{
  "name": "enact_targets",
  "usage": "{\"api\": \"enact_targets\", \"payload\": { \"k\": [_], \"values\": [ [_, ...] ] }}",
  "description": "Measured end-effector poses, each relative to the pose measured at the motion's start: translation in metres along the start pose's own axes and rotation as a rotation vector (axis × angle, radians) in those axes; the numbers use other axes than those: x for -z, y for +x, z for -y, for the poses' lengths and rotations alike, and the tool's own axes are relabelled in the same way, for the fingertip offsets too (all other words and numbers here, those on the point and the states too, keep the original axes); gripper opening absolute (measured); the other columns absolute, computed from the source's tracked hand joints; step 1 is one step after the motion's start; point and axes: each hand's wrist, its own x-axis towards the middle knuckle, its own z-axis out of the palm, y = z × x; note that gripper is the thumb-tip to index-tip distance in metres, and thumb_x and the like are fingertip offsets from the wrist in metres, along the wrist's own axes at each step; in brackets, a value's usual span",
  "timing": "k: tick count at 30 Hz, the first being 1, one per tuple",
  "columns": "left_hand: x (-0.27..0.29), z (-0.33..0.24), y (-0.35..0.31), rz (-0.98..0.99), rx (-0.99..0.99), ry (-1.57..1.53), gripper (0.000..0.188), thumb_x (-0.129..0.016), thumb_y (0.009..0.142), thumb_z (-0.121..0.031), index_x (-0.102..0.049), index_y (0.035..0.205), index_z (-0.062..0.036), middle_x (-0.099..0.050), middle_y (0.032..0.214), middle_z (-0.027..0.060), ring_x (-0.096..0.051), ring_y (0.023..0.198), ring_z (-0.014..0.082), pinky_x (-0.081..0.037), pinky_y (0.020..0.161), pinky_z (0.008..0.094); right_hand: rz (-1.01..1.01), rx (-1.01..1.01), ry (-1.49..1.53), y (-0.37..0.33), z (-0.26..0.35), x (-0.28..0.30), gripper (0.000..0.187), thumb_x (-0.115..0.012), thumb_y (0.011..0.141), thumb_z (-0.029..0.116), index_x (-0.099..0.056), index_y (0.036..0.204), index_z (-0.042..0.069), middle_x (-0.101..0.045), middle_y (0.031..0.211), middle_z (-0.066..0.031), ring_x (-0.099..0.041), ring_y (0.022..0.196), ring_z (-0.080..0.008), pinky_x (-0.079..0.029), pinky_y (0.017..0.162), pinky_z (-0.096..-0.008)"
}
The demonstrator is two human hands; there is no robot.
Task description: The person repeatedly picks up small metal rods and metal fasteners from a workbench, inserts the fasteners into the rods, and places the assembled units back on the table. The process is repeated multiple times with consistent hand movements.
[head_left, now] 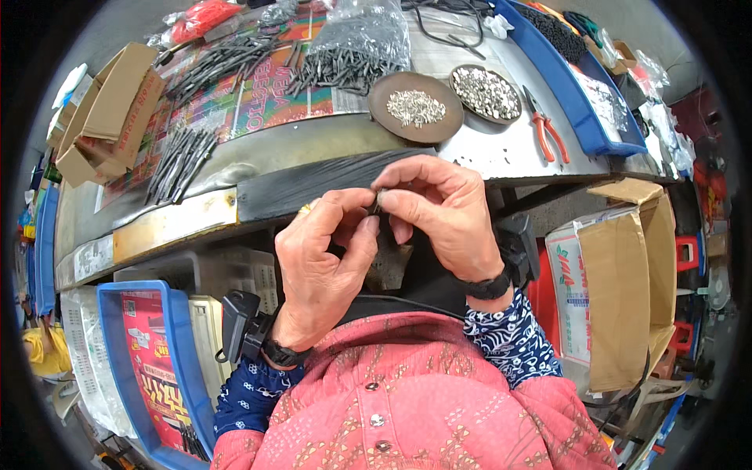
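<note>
Downward head view, hands (319, 254) seemingly near

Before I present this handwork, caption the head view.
Left hand and right hand pinch a small dark piece near a round brown dish of silvery bits.

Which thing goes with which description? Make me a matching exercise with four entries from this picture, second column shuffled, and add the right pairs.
Column 1
1. Left hand and right hand
2. Pliers
3. Larger brown dish
4. Plastic bag

Column 2
A. Clear, with thin black sticks at its near edge
B. With orange-red handles
C. Fingertips together at a small piece
D. Holding small silvery bits

Right pairs: 1-C, 2-B, 3-D, 4-A
</note>
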Motion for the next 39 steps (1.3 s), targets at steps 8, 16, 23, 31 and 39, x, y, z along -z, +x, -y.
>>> {"api": "enact_targets", "payload": {
  "k": [8,16,23,31,39],
  "values": [
    [0.007,-0.001,0.003,-0.012,0.276,-0.466,0.011,-0.061,0.094,-0.008,-0.062,0.099,0.0017,-0.061,0.079,-0.0014,-0.05,0.066,0.0015,-0.039,0.057,0.0172,0.021,-0.024,-0.065,0.009,-0.001,-0.013,0.012,-0.064,0.089,0.005,-0.063,0.1,-0.001,-0.066,0.084,-0.0034,-0.062,0.071,-0.0069,-0.049,0.055,-0.0202],
    [0.03,0.008,0.011,-0.092,0.244,-0.389,0.008,-0.066,0.09,-0.006,-0.064,0.091,0.0014,-0.058,0.075,-0.0031,-0.05,0.067,0.0019,-0.04,0.06,0.0168,0.06,0.204,-0.617,0.054,0.008,-0.004,0.013,-0.067,0.084,0.01,-0.067,0.089,-0.002,-0.066,0.078,-0.0066,-0.06,0.067,-0.0119,-0.047,0.059,-0.0263],
    [0.043,0.015,0.013,-0.134,0.262,-0.38,0.007,-0.066,0.09,-0.005,-0.063,0.088,0.0014,-0.055,0.072,-0.0052,-0.047,0.063,0.0004,-0.038,0.056,0.0164,-0.05,0.599,-1.452,0.12,0.0,0.009,0.013,-0.066,0.08,0.014,-0.069,0.085,0.003,-0.061,0.084,-0.0111,-0.056,0.087,-0.0306,-0.046,0.076,-0.04],
    [0.048,0.023,0.014,-0.154,0.288,-0.402,0.007,-0.066,0.089,-0.005,-0.063,0.09,0.0015,-0.057,0.072,-0.004,-0.049,0.064,0.0011,-0.039,0.057,0.0161,0.023,0.583,-1.664,0.153,-0.016,0.014,0.011,-0.064,0.076,0.011,-0.068,0.08,0.001,-0.057,0.083,-0.0139,-0.052,0.086,-0.0328,-0.044,0.078,-0.0419],
    [0.049,0.022,0.015,-0.159,0.322,-0.448,0.007,-0.067,0.089,-0.004,-0.064,0.09,0.0016,-0.059,0.073,-0.0026,-0.052,0.065,0.0016,-0.041,0.057,0.016,0.149,0.685,-1.635,0.145,-0.006,0.004,0.008,-0.063,0.074,0.009,-0.059,0.076,0.002,-0.057,0.084,-0.0128,-0.052,0.088,-0.0318,-0.042,0.074,-0.0393]
  ]
}}
